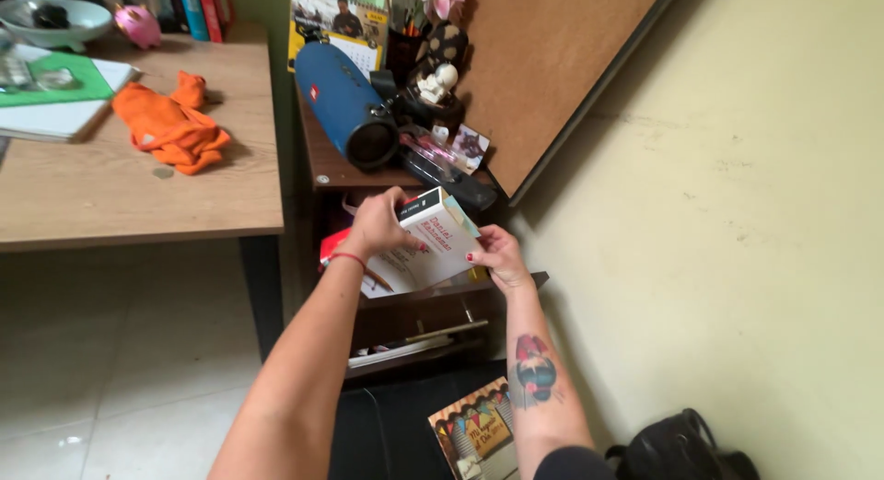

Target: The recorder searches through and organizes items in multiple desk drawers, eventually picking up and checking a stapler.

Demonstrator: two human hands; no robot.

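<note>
Both my hands hold a white paperback book (433, 245) tilted over the middle shelf of a dark wooden shelf unit (322, 172). My left hand (373, 224) grips the book's top left corner, with a red band on its wrist. Under the book's lower right edge, my right hand (497, 256) supports it with curled fingers. More books and papers (405, 349) lie on the shelves beneath.
On top of the shelf unit lie a blue cylindrical speaker (343, 98), figurines and a calendar. A cork board (552, 66) leans on the wall. A desk (138, 181) at left carries an orange cloth (170, 121). A colourful book (474, 434) and a black bag (681, 448) lie on the floor.
</note>
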